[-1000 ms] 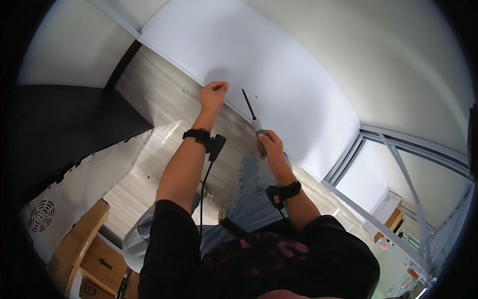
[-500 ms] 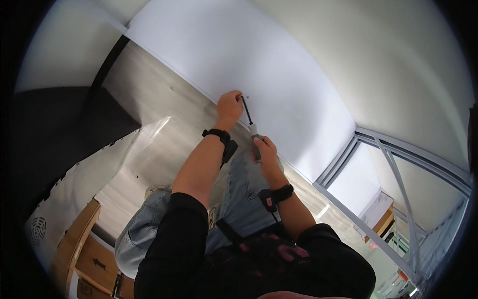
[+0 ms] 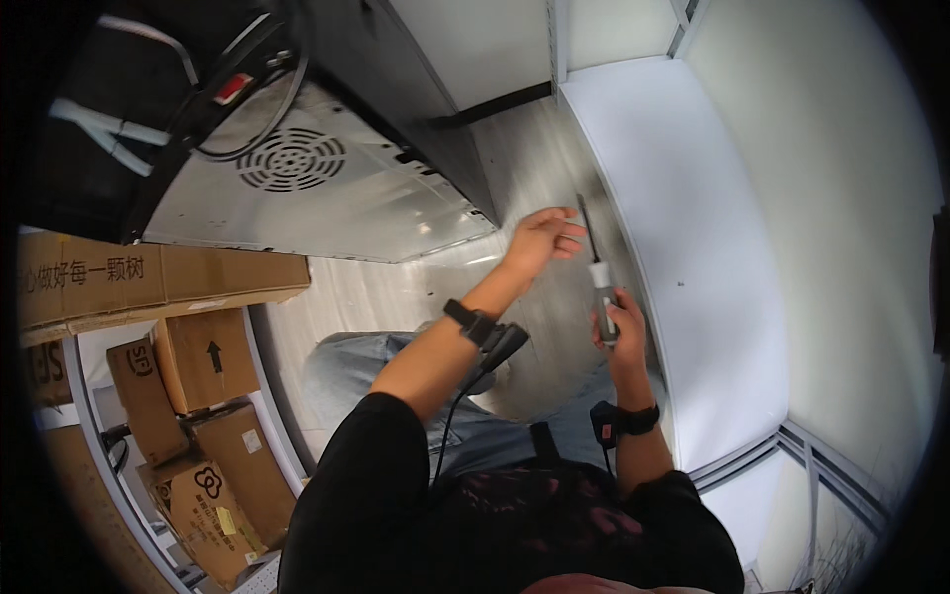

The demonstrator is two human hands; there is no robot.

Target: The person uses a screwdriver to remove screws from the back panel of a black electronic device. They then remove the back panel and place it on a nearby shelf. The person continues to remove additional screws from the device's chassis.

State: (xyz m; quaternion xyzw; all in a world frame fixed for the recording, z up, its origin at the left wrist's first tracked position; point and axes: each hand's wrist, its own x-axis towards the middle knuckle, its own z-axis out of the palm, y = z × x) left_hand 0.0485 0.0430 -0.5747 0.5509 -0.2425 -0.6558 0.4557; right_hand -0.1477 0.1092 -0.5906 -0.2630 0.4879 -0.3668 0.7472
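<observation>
My right hand [image 3: 623,332] is wrapped round the grey handle of a screwdriver [image 3: 603,287]. The tool's thin dark shaft points away from me, and its tip is close to the fingertips of my left hand [image 3: 542,243]. The fingers of that left hand are apart, with nothing visible in them. To the right of both hands lies a long white panel [image 3: 693,228], with a small dark spot [image 3: 681,284] on its surface. The screwdriver is over the floor beside the panel's left edge.
A metal casing [image 3: 396,213] with a round slotted vent stands at the left, with black parts and cables above it. Cardboard boxes [image 3: 208,361] fill a shelf at the lower left. Grey metal framing [image 3: 737,455] borders the panel's near end. Pale flooring [image 3: 396,287] shows between.
The view has swung to the left, bringing the casing and boxes in. My left hand has come away from the panel and its fingers have spread. The screwdriver has left the panel too.
</observation>
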